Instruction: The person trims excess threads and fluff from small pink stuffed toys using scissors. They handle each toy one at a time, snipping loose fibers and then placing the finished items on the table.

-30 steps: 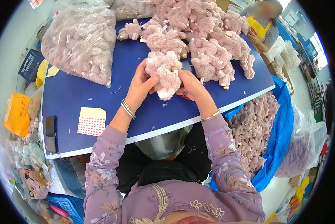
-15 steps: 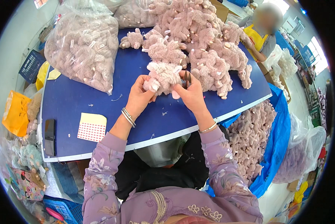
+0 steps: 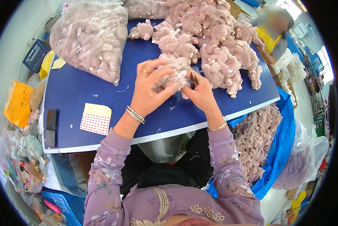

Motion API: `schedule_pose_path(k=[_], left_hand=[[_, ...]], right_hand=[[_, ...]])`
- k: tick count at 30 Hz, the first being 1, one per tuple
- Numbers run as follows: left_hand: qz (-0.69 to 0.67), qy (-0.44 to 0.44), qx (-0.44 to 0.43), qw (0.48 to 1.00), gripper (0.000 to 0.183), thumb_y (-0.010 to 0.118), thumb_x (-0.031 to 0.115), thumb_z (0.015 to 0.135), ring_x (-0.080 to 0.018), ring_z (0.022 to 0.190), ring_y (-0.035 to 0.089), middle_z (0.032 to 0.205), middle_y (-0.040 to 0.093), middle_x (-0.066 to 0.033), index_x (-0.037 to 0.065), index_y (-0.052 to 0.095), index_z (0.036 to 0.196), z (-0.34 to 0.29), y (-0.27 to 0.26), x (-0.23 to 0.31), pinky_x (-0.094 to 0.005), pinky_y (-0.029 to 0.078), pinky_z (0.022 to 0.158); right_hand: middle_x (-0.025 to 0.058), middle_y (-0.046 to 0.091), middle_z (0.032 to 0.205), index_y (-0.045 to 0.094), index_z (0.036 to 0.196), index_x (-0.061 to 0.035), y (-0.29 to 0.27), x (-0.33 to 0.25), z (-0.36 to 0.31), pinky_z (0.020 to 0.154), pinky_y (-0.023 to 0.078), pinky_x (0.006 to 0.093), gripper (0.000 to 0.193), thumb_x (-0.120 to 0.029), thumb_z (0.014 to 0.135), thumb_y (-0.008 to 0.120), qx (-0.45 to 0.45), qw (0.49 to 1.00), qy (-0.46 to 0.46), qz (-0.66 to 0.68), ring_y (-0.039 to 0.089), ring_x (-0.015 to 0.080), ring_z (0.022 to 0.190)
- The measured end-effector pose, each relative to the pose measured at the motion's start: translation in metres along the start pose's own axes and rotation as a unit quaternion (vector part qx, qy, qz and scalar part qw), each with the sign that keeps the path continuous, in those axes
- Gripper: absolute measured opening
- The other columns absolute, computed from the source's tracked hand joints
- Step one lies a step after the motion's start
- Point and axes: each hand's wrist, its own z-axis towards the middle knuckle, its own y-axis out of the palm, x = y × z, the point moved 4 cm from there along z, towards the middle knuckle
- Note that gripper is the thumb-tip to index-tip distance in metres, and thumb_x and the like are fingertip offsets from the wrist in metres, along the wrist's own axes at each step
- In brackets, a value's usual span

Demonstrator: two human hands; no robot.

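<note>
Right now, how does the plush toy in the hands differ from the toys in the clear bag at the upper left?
The held plush toy is single, loose and raised off the blue table, gripped by the left hand while the right hand holds small snips against it. The bagged toys are many, packed in plastic, resting untouched. Both are pale pinkish, fuzzy plush.

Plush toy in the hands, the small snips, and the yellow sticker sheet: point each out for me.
plush toy (image 3: pixel 168 77), head view, fuzzy body between the hands
small snips (image 3: pixel 193 80), head view, dark blades above the right hand (image 3: pixel 202 94)
yellow sticker sheet (image 3: pixel 96 118), head view, red-dotted middle
</note>
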Motion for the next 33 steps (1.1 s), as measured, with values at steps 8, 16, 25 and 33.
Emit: schedule_pose_path(k=[8,16,25,33], left_hand=[[-0.032,-0.033,-0.037,0.998,0.011,0.070,0.003,0.078,-0.0137,0.077,0.057,0.091,0.065,-0.0048,0.003,0.068,0.089,-0.002,0.000,-0.007,-0.0240,0.047,0.064],[-0.208,-0.218,-0.092,0.949,0.007,0.064,0.005,0.086,-0.0030,0.065,0.047,0.088,0.061,0.0025,0.005,0.063,0.092,-0.007,-0.001,-0.016,-0.0183,0.040,0.058],[-0.202,-0.187,-0.078,0.958,0.004,0.065,0.004,0.084,-0.0038,0.068,0.048,0.092,0.060,0.0005,0.002,0.061,0.084,-0.003,-0.006,-0.015,-0.0179,0.039,0.059],[-0.368,-0.187,-0.157,0.897,0.004,0.065,-0.001,0.082,-0.0045,0.069,0.049,0.090,0.058,-0.0013,0.001,0.062,0.084,-0.003,-0.021,-0.017,-0.0175,0.039,0.058]], right_hand=[[0.0084,0.056,0.095,0.059,0.098,-0.0011,0.004,-0.011,0.004,0.075,0.045,0.0263,0.030,0.008,0.069,0.060,0.034,0.967,-0.208,-0.146,0.056,0.0204,0.087],[0.0075,0.054,0.098,0.059,0.097,-0.0046,0.007,-0.016,-0.001,0.069,0.045,0.0268,0.032,0.010,0.069,0.061,0.087,0.946,-0.233,-0.208,0.056,0.0203,0.081],[0.0072,0.054,0.099,0.059,0.097,-0.0047,0.006,-0.014,-0.002,0.067,0.045,0.0268,0.032,0.010,0.070,0.060,0.081,0.947,-0.231,-0.210,0.056,0.0202,0.080],[0.0084,0.055,0.099,0.059,0.098,-0.0040,-0.002,-0.013,0.000,0.070,0.046,0.0282,0.031,0.009,0.070,0.061,0.113,0.946,-0.219,-0.209,0.057,0.0223,0.083]])
